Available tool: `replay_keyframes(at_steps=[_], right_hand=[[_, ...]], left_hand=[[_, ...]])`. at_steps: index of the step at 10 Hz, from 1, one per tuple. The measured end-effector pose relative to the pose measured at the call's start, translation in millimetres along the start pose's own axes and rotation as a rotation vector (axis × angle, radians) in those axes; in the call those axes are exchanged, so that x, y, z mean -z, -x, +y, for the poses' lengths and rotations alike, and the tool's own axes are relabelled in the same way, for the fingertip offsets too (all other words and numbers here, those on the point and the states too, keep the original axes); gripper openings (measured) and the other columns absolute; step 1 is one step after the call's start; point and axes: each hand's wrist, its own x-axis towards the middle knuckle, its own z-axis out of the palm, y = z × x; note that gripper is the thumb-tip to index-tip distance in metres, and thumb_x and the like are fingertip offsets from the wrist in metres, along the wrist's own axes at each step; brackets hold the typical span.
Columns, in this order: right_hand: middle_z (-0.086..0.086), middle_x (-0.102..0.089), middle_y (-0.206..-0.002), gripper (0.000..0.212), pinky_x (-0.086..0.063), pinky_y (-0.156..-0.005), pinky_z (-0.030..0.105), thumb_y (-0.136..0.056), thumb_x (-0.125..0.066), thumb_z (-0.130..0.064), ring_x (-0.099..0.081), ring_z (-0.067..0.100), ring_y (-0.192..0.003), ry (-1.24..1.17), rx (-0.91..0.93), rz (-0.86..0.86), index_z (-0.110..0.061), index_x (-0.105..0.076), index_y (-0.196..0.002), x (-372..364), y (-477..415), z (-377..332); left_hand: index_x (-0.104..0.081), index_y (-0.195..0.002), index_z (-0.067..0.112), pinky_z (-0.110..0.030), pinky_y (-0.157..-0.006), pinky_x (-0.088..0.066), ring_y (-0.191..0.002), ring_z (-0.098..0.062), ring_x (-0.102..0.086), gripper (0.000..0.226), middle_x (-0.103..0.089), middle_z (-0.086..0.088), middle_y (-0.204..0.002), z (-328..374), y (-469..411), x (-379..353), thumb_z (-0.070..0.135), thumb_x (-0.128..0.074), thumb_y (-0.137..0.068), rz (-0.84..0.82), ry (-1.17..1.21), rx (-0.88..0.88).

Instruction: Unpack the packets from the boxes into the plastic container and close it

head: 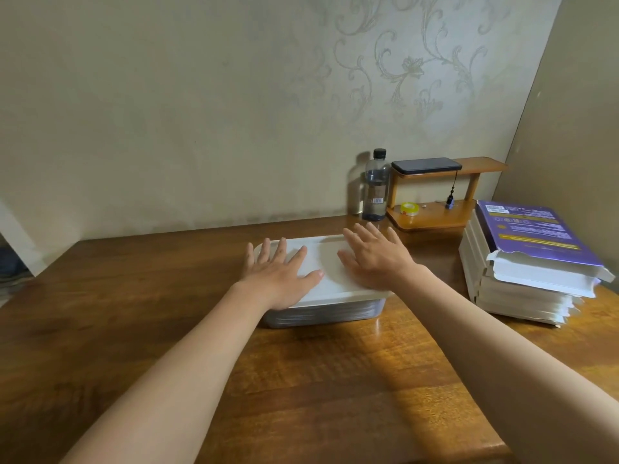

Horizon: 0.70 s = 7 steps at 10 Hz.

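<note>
At the left the table point(134, 313) runs out to its far left corner, and past that edge I can only make out a dim, blurred patch of floor. My left hand point(279, 279) lies flat on the left part of the white lid point(330, 266), fingers straight and spread, gripping nothing; it hides the lid's near left corner. The lid sits on the plastic container point(321, 313), which stands in the middle of the table, nearer the far edge than the near one. Through its cloudy wall I see only pale layered streaks, too blurred to name. My right hand point(375, 259) is over the right part of the lid, fingers straight and fanned apart, clasping nothing; blur keeps me from telling whether the palm presses or just hovers. Behind it, by the far edge, stands a dark-capped bottle point(376, 185), then a small wooden shelf point(445, 216) with a phone point(426, 165) on top and a yellow roll of tape point(409, 209) below. At the right edge lie the stacked boxes point(522, 272), the top one purple, its print unreadable.
</note>
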Motion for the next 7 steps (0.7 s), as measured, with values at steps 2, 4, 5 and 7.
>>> replay_keyframes(at_steps=[2, 4, 5, 7], right_hand=[[0.006, 0.002, -0.167, 0.065, 0.000, -0.123, 0.049, -0.102, -0.014, -0.059, 0.003, 0.029, -0.154, -0.070, 0.113, -0.196, -0.031, -0.002, -0.159, 1, 9, -24], [0.006, 0.005, -0.167, 0.065, 0.002, -0.123, 0.049, -0.102, -0.011, -0.059, 0.005, 0.029, -0.154, -0.036, 0.099, -0.233, -0.031, -0.003, -0.159, 1, 12, -28], [0.009, -0.016, -0.165, 0.062, -0.008, -0.122, 0.048, -0.103, -0.021, -0.054, -0.012, 0.029, -0.152, -0.114, 0.083, -0.117, -0.024, -0.023, -0.157, 7, 18, -30], [0.009, -0.057, -0.136, 0.046, -0.043, -0.103, 0.046, -0.102, -0.033, -0.043, -0.057, 0.032, -0.118, -0.188, 0.013, 0.220, -0.016, -0.054, -0.133, 24, 23, -34]], left_hand=[[0.000, -0.162, 0.041, -0.048, -0.126, 0.009, -0.158, -0.026, 0.015, 0.062, 0.013, -0.001, -0.172, 0, -5, -2, 0.061, -0.009, -0.104, -0.037, 0.070, -0.058], [-0.004, -0.163, 0.037, -0.049, -0.127, 0.007, -0.158, -0.027, 0.010, 0.063, 0.009, -0.003, -0.172, 0, -2, -5, 0.059, -0.009, -0.105, -0.009, 0.076, -0.074], [-0.031, -0.158, 0.028, -0.050, -0.126, -0.011, -0.156, -0.029, -0.013, 0.059, -0.018, -0.009, -0.170, 0, 4, 1, 0.053, -0.016, -0.107, 0.078, 0.104, -0.083], [-0.043, -0.152, 0.018, -0.041, -0.118, -0.027, -0.148, -0.028, -0.034, 0.054, -0.039, -0.006, -0.160, 8, 27, 29, 0.046, -0.027, -0.109, 0.278, 0.283, -0.092]])
